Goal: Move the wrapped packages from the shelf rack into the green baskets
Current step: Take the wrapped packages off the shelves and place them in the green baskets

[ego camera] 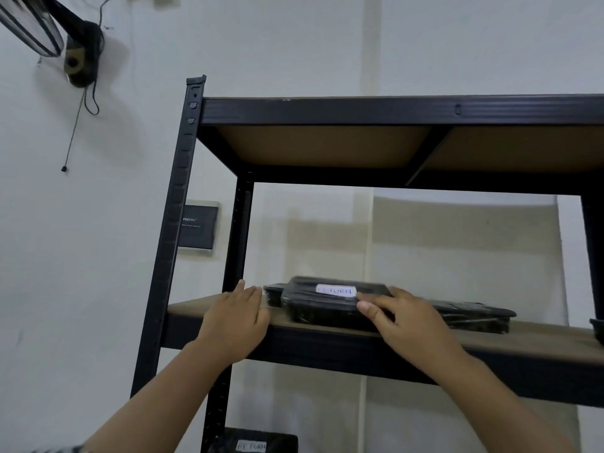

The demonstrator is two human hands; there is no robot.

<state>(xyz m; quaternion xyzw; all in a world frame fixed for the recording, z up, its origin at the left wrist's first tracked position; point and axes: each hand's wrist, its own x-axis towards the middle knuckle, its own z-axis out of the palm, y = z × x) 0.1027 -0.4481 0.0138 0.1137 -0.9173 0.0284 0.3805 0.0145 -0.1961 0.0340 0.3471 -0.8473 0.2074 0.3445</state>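
Nearest you, at 6 o'clock in the view, a lower package (pixel 258 443) in black wrap with a white "RETURN" label sits on a level below, mostly cut off by the frame edge. Above it, both your forearms reach up to the shelf (pixel 539 338) of the black rack (pixel 183 191). Your left hand (pixel 235 322) lies flat on the shelf's front edge, fingers straight and together, tips just beside the left end of the package (pixel 320 305). Your right hand (pixel 411 322) grips that package's right end, thumb pressed on the front face and fingers laid over the top. The package lies flat on the shelf, black-wrapped, with a white label facing up; its lettering is blurred. Behind it toward 3 o'clock, a flat package (pixel 474 317) rests on the same shelf, and an edge package (pixel 598 328) shows only a corner at the frame's right edge. The top shelf (pixel 323 145) shows its brown underside. On the wall beyond, a dark panel (pixel 199 228) sits at 9 o'clock of the rack and a fan (pixel 29 24) at 10 o'clock.
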